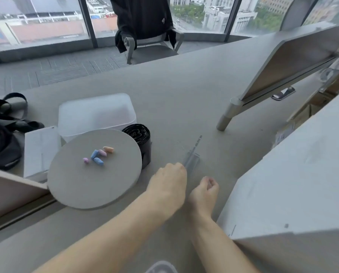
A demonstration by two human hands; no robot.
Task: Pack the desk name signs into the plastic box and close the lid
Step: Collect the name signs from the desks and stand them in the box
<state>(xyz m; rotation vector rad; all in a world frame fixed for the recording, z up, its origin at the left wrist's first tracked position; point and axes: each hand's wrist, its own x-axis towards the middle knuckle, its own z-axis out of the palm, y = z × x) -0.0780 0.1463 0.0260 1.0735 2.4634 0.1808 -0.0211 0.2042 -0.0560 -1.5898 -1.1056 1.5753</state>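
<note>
A clear acrylic desk name sign (pixel 192 160) lies on the grey desk, its thin edge running up and to the right. My left hand (pixel 168 178) is closed on the sign's near end. Just to the right, my right hand (pixel 206 187) rests with its fingers curled and nothing visible in them. The translucent plastic box (pixel 95 113) stands to the left, behind a round grey board; I cannot tell whether its top is covered. A translucent rounded piece (pixel 160 267) shows at the bottom edge of the view.
The round grey board (pixel 93 184) carries several small coloured pieces (pixel 98 155). A black roll of bags (pixel 140 138) stands beside it. A white box (pixel 40 150) and a black bag (pixel 3 142) lie at left. Grey panels rise at right (pixel 283 62), with a chair (pixel 151 42) behind.
</note>
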